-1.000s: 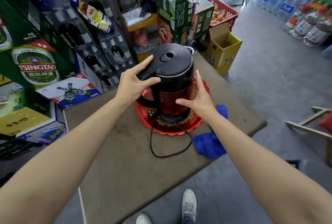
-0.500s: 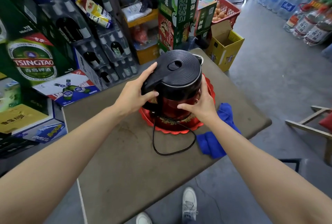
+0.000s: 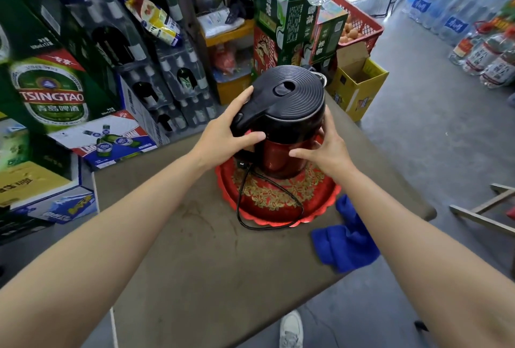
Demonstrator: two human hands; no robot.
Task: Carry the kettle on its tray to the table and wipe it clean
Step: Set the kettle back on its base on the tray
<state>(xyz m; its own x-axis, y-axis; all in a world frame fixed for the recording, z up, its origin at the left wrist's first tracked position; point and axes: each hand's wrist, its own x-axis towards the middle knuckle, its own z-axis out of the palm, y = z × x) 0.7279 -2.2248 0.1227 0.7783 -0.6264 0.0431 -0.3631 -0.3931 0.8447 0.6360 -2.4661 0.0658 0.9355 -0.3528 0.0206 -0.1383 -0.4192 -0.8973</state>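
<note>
A black-lidded electric kettle with a red body is held above the far part of a round red tray with gold flowers, which lies on the brown table. My left hand grips the kettle's black handle. Against the kettle's right side presses my right hand, fingers around the red body. The kettle's black cord loops over the tray onto the table. A blue cloth lies crumpled at the table's right edge, just right of the tray.
Beer cartons and shrink-wrapped bottles stack along the left and back. Green boxes, a red crate and a yellow box stand beyond the table. A wooden frame is at the right. My shoe shows below the table edge.
The kettle has risen and shifted back off the tray's middle, baring more of the gold pattern. Both hands stayed on it, and the cord trails further across the tray.
</note>
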